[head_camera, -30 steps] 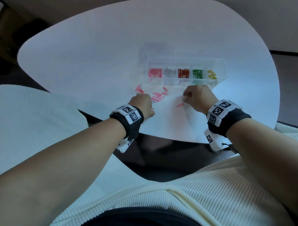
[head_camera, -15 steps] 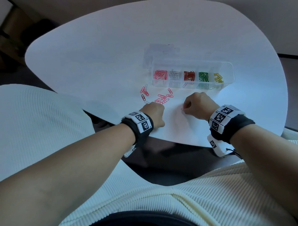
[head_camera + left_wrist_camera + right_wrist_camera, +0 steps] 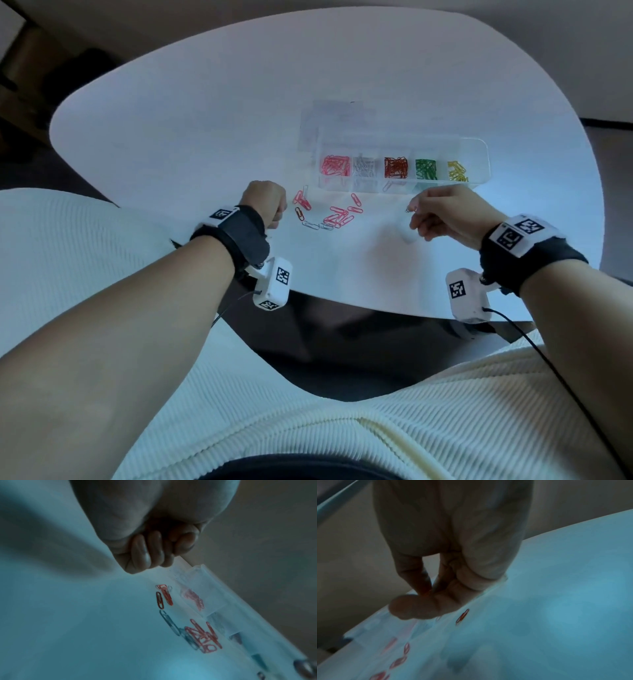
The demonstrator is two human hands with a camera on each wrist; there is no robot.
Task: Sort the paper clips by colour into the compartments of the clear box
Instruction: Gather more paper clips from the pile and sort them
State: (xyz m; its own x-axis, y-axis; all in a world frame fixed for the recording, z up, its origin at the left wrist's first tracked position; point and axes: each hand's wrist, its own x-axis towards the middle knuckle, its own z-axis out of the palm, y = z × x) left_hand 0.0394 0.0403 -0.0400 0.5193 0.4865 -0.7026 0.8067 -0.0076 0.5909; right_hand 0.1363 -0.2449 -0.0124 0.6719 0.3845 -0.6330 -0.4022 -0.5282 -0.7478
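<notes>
The clear box (image 3: 478, 150) lies across the table, its compartments holding pink, silver, red, green and yellow clips from left to right. Loose paper clips (image 3: 330, 214), mostly pink with a few silver and one darker red, lie in front of its left end; they also show as loose paper clips (image 3: 202, 635) in the left wrist view. My right hand (image 3: 412, 214) hovers before the box's front wall and pinches a paper clip (image 3: 408, 209) at thumb and fingertips; it looks reddish in the right wrist view (image 3: 427, 591). My left hand (image 3: 279, 212) is a curled fist left of the loose clips, with no clip showing in it (image 3: 164, 550).
The white rounded table (image 3: 205, 137) ends close to my body, with a dark gap between its near edge and my lap. A faint clear lid or sheet (image 3: 329, 120) lies behind the box's left end. One more clip (image 3: 388, 186) rests against the box's front wall.
Both hands have lifted off the table. The left has drawn back to the left of the loose clips as a fist. The right has risen with a clip pinched in it.
</notes>
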